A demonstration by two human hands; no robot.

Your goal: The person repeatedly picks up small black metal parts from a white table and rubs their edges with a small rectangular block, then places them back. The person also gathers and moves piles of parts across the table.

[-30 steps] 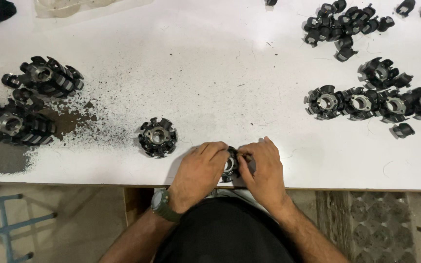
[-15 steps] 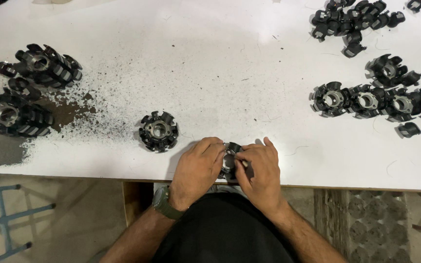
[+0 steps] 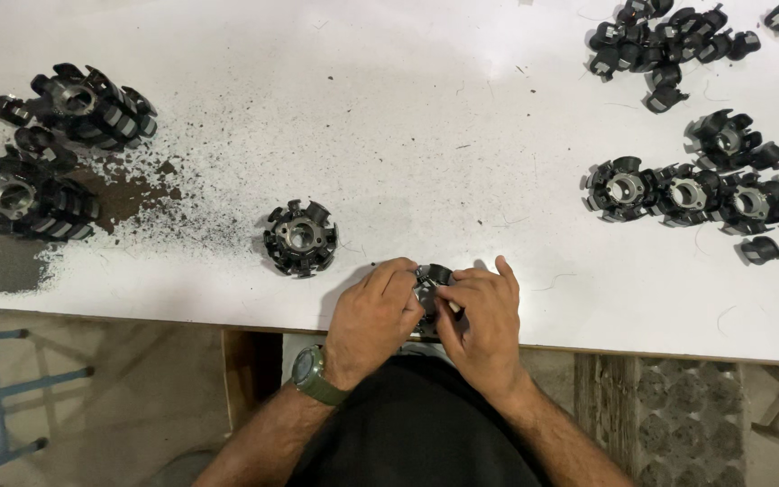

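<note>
Both hands are working at the near edge of the white desk [image 3: 462,126]. The left hand [image 3: 373,317] and the right hand [image 3: 484,323] are each closing their grip on one small black ring-shaped part [image 3: 429,281], pinching it between the fingertips from either side. A single black slotted hub [image 3: 299,237] is sitting just to the left of the hands. Dark filings [image 3: 151,194] are lying scattered further left beside stacked hubs [image 3: 47,149]. A row of similar hubs [image 3: 696,191] is resting well apart on the right.
</note>
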